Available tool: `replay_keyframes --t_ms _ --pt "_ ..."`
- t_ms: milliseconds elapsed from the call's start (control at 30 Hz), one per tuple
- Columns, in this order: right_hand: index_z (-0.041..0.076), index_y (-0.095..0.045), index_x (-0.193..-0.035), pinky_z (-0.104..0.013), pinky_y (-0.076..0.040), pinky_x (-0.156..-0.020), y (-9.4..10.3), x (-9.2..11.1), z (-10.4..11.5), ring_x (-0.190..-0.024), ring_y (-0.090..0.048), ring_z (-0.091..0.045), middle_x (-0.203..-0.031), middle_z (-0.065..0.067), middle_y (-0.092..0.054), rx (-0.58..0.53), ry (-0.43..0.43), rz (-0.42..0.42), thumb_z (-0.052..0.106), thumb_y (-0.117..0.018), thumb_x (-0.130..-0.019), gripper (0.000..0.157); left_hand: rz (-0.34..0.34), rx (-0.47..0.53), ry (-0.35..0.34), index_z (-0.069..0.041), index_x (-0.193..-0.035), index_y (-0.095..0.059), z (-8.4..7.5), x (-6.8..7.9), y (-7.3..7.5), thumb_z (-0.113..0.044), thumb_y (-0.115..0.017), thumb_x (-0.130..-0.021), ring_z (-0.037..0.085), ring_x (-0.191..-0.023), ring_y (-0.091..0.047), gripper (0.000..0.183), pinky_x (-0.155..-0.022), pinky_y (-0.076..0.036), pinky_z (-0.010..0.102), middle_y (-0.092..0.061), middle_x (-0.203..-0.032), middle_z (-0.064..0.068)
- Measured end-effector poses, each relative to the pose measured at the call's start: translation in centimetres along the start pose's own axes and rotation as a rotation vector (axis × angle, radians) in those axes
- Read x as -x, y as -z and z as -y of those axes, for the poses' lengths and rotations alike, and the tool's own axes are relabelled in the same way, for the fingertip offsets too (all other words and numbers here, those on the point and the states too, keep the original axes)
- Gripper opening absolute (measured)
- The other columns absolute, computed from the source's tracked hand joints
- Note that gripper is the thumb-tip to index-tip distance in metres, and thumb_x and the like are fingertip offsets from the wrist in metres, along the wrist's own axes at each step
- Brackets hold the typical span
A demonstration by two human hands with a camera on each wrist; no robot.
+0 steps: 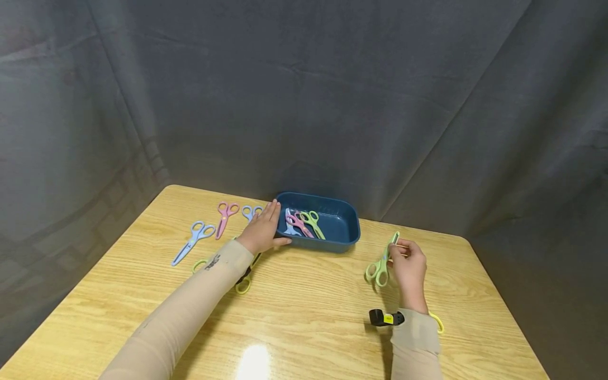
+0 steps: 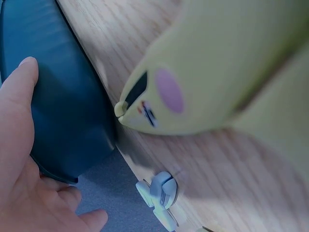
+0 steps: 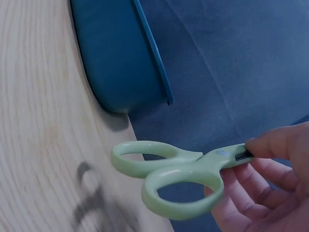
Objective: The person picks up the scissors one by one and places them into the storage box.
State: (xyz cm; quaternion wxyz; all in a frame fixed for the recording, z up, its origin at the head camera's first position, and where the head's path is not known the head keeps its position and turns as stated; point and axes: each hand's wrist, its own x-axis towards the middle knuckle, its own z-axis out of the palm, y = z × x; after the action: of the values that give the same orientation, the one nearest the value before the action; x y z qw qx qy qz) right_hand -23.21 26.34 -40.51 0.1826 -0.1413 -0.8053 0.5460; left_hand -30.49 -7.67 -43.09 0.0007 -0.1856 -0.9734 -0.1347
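My right hand (image 1: 410, 266) pinches a pair of light green scissors (image 1: 386, 257) by the blade end, raised over the table to the right of the bin. In the right wrist view the scissors' (image 3: 212, 162) handle loops point away from the fingers and their shadow falls on the wood. My left hand (image 1: 261, 231) rests against the left end of a dark blue bin (image 1: 328, 245), its fingers straight along the side and its thumb on the front wall. Inside the bin lie blue, pink (image 1: 295, 221) and green scissors (image 1: 311, 218).
Left of the bin lie pink scissors (image 1: 223, 217), blue scissors (image 1: 190, 244) and another blue pair (image 1: 250, 211). Green and yellow handles (image 1: 243, 285) show beside my left forearm. A yellow handle (image 1: 437, 323) peeks out by my right sleeve. A grey curtain (image 1: 332, 95) hangs behind the table.
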Motion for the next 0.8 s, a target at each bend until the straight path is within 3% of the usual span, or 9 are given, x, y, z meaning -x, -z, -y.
replay_keyframes --t_ms 267,533,800 --pt "-0.005 -0.055 -0.107 -0.026 -0.055 -0.066 -0.3 0.2 0.2 -0.067 -0.063 -0.007 -0.089 -0.011 -0.058 -0.087 0.002 -0.021 0.007 -0.057 -0.091 0.020 0.005 -0.001 -0.002 0.001 -0.149 -0.003 -0.1 0.0 0.1 -0.062 -0.056 -0.083 0.030 -0.143 -0.003 0.105 -0.111 -0.015 0.052 0.001 -0.156 0.017" --pt "-0.004 -0.056 -0.101 -0.024 -0.055 -0.061 -0.4 0.2 0.7 -0.062 -0.064 -0.007 -0.077 -0.005 -0.061 -0.183 0.017 -0.078 0.000 -0.058 -0.087 0.015 -0.006 0.007 -0.004 0.001 -0.149 -0.003 0.1 0.0 -0.2 -0.061 -0.057 -0.083 0.030 -0.143 -0.004 0.106 -0.110 -0.016 0.053 0.001 -0.156 0.017" --pt "-0.002 -0.051 -0.109 -0.024 -0.055 -0.062 -0.5 0.6 1.3 -0.062 -0.063 -0.009 -0.077 -0.004 -0.059 -0.282 0.020 -0.076 -0.001 -0.057 -0.088 0.022 -0.010 0.016 -0.004 0.001 -0.149 -0.004 0.1 0.0 -0.1 -0.062 -0.057 -0.083 0.030 -0.143 -0.004 0.105 -0.110 -0.016 0.053 0.002 -0.156 0.016"
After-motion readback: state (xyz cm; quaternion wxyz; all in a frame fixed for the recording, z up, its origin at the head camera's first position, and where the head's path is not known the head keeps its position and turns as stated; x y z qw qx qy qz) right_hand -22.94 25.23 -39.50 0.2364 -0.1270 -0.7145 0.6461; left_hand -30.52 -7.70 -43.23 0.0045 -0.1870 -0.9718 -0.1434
